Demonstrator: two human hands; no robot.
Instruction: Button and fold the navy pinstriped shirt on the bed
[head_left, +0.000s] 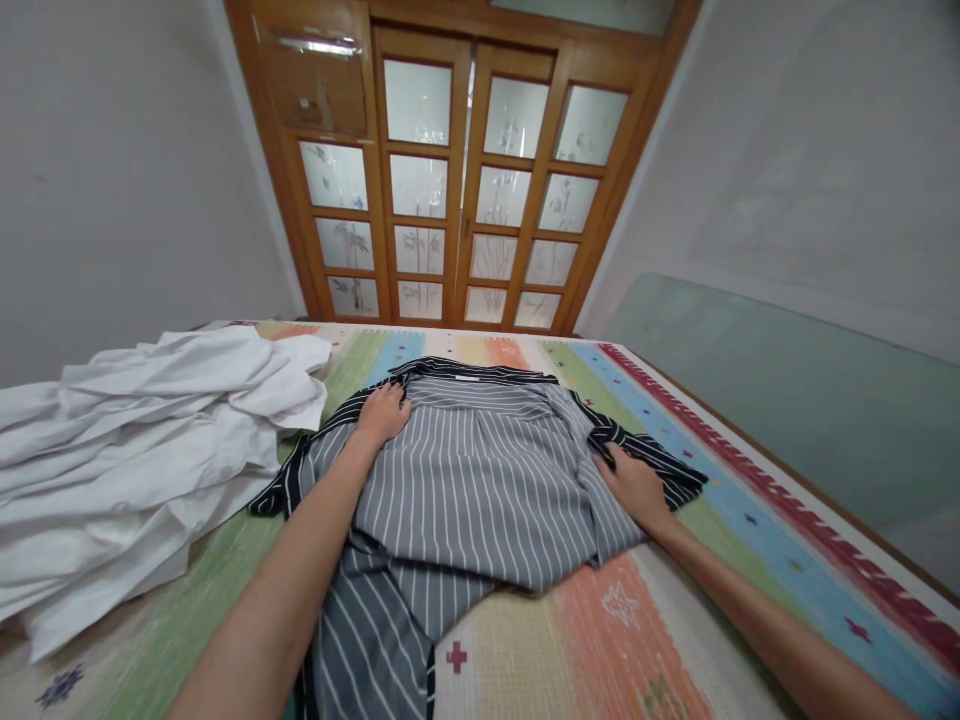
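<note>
A striped shirt [480, 490] lies spread on the bed, its grey inner side facing up and its collar [495, 373] at the far end. The black, white-striped outer side shows at the collar and sleeves. My left hand [385, 412] is closed on the cloth near the left shoulder, just below the collar. With bent fingers, my right hand [636, 482] grips the fabric at the right side, beside the short right sleeve [667, 465]. The shirt's lower left part is folded over and hangs toward me, partly behind my left forearm.
A heap of white garments [142, 440] lies at the left, close to the shirt. Beneath everything is a colourful striped bed sheet [517, 660]. A pale green headboard-like panel [787, 390] stands along the right wall. Wooden doors with glass panes [457, 180] are at the back.
</note>
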